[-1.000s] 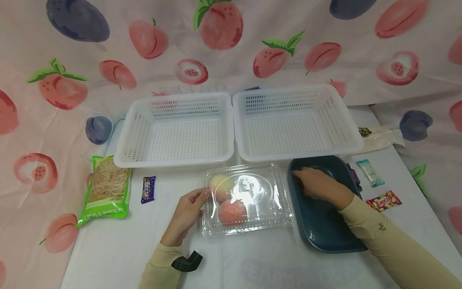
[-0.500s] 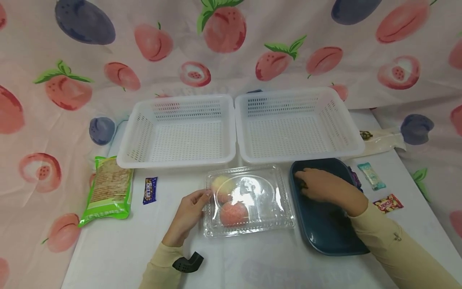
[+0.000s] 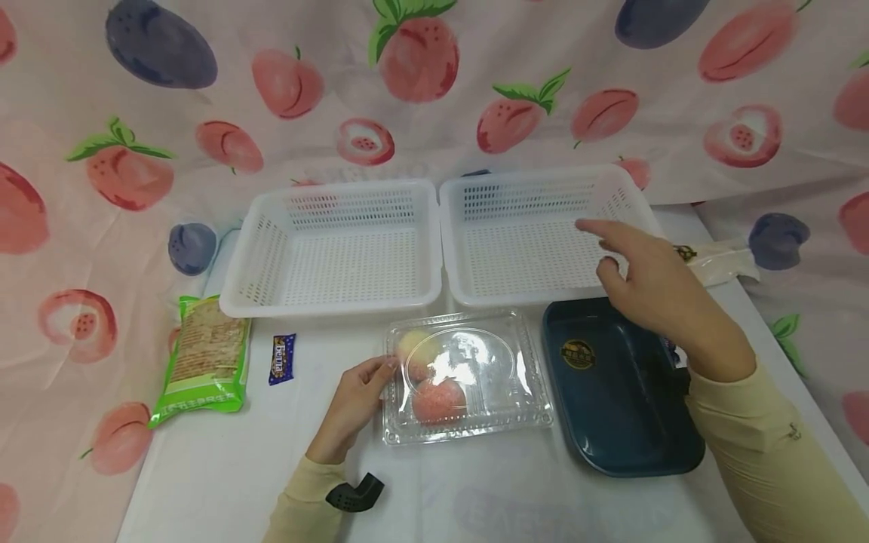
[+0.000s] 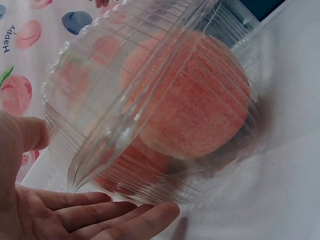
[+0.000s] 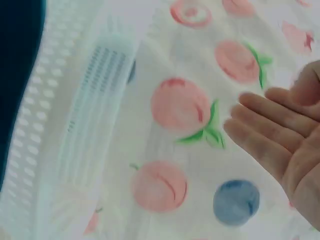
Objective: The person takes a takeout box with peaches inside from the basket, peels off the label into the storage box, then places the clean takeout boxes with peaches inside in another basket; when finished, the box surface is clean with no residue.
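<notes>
My left hand (image 3: 357,403) holds the left side of a clear plastic clamshell box (image 3: 505,431). In the left wrist view, the thumb is against one side of the clamshell's corner (image 4: 87,172) and the fingers against the other. Inside are a pink peach (image 3: 437,400) and a paler yellow-pink peach (image 3: 417,348), seen through the glossy lid. My right hand (image 3: 655,290), holding nothing, is raised over the front right part of the right white basket (image 3: 475,296), fingers extended. Below that hand lies a dark blue tray (image 3: 621,422) with a round gold-and-black label (image 3: 577,354) inside.
Another white basket (image 3: 333,305) stands beside the right one. On the left lie a green-edged food packet (image 3: 204,354) and a small blue wrapped bar (image 3: 281,360). A pale packet (image 3: 723,262) sticks out at the right; my right arm covers part of that side.
My right hand has lifted out of the blue tray and moved up and back toward the right basket, uncovering the label. The left hand stays on the clamshell box.
</notes>
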{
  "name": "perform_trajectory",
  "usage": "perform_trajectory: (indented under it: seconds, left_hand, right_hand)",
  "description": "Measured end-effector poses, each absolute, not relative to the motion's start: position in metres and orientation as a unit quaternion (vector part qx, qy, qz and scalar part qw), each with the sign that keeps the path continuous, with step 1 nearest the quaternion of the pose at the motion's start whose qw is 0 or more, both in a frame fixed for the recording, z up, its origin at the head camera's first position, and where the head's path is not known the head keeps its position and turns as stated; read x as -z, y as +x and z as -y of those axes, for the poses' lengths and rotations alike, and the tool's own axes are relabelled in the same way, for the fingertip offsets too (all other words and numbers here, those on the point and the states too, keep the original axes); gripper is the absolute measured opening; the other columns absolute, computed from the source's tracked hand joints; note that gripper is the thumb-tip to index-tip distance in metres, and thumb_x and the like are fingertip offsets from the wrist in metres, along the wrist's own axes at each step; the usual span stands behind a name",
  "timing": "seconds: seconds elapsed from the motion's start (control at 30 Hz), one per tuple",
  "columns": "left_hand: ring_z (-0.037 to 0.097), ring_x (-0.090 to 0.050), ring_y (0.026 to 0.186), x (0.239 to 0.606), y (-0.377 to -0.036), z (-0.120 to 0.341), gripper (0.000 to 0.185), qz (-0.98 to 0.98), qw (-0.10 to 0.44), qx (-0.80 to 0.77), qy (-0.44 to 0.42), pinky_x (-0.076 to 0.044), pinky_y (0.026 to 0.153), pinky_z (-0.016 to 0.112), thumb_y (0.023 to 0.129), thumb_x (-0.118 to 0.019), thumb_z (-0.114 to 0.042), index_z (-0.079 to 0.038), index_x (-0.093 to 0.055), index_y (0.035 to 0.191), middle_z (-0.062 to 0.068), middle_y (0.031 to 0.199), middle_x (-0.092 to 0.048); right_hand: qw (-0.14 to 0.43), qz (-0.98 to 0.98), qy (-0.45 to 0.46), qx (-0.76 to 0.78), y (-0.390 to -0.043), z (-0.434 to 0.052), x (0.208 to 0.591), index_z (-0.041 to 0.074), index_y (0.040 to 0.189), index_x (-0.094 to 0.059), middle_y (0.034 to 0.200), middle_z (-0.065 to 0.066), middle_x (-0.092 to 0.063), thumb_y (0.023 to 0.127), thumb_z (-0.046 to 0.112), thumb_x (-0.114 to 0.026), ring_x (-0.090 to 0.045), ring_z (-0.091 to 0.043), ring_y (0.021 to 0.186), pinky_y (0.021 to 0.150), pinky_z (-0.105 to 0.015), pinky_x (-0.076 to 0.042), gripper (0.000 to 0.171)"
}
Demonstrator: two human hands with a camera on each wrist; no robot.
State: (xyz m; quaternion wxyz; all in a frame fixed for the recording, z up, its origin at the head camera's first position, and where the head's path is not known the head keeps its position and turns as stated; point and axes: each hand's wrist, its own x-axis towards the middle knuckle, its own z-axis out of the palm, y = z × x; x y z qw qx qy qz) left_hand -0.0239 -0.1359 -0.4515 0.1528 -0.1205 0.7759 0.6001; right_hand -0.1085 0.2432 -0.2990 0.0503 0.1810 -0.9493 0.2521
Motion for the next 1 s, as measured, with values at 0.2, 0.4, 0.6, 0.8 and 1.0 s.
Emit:
perform_trajectory:
  seconds: [0.2, 0.4, 0.6, 0.8, 1.0]
  left_hand:
    - [0.036, -0.061, 0.129, 0.451, -0.023, 0.135, 0.049, -0.782, 0.153, -0.591, -0.124, -0.060, 0.096, 0.047, 0.108, -0.057, -0.035, 0.002, -0.062, 0.141, 0.023, 0.141, -0.064]
    - [0.033, -0.062, 0.125, 0.450, -0.023, 0.134, 0.050, -0.787, 0.152, -0.584, -0.126, -0.060, 0.091, 0.042, 0.108, -0.057, -0.037, 0.001, -0.063, 0.140, 0.022, 0.141, -0.064]
    - [0.034, -0.061, 0.127, 0.449, -0.022, 0.135, 0.051, -0.786, 0.153, -0.585, -0.128, -0.060, 0.091, 0.042, 0.108, -0.058, -0.038, 0.001, -0.062, 0.141, 0.022, 0.143, -0.063]
    - [0.035, -0.060, 0.130, 0.450, -0.022, 0.136, 0.053, -0.786, 0.152, -0.587, -0.122, -0.060, 0.094, 0.045, 0.108, -0.058, -0.039, 0.001, -0.062, 0.141, 0.022, 0.143, -0.063]
    - [0.034, -0.060, 0.131, 0.451, -0.022, 0.136, 0.053, -0.785, 0.150, -0.587, -0.124, -0.058, 0.097, 0.045, 0.107, -0.059, -0.040, 0.001, -0.062, 0.141, 0.022, 0.142, -0.063]
  right_hand:
    - [0.087, 0.945, 0.112, -0.295, -0.128, -0.257, 0.301, 0.004, 0.159, -0.041, 0.161, -0.026, -0.043, 0.102, 0.011, -0.046, -0.047, -0.052, 0.141, 0.114, -0.067, -0.040, 0.058]
    - [0.072, 0.952, 0.062, -0.292, -0.148, -0.272, 0.320, -0.004, 0.162, -0.029, 0.165, -0.030, -0.031, 0.107, 0.016, -0.041, -0.032, -0.049, 0.152, 0.127, -0.061, -0.023, 0.060]
    - [0.012, 0.964, 0.016, -0.264, -0.168, -0.296, 0.344, -0.012, 0.160, -0.021, 0.162, -0.039, -0.028, 0.110, 0.018, -0.034, -0.029, -0.057, 0.149, 0.125, -0.066, -0.021, 0.059]
    - [-0.065, 0.969, -0.027, -0.238, -0.178, -0.315, 0.363, -0.020, 0.156, -0.018, 0.155, -0.044, -0.030, 0.110, 0.014, -0.028, -0.035, -0.062, 0.139, 0.118, -0.072, -0.028, 0.058]
    - [-0.052, 0.972, -0.032, -0.228, -0.183, -0.323, 0.374, -0.024, 0.144, -0.031, 0.128, -0.043, -0.044, 0.101, 0.005, -0.026, -0.048, -0.056, 0.107, 0.094, -0.071, -0.042, 0.051]
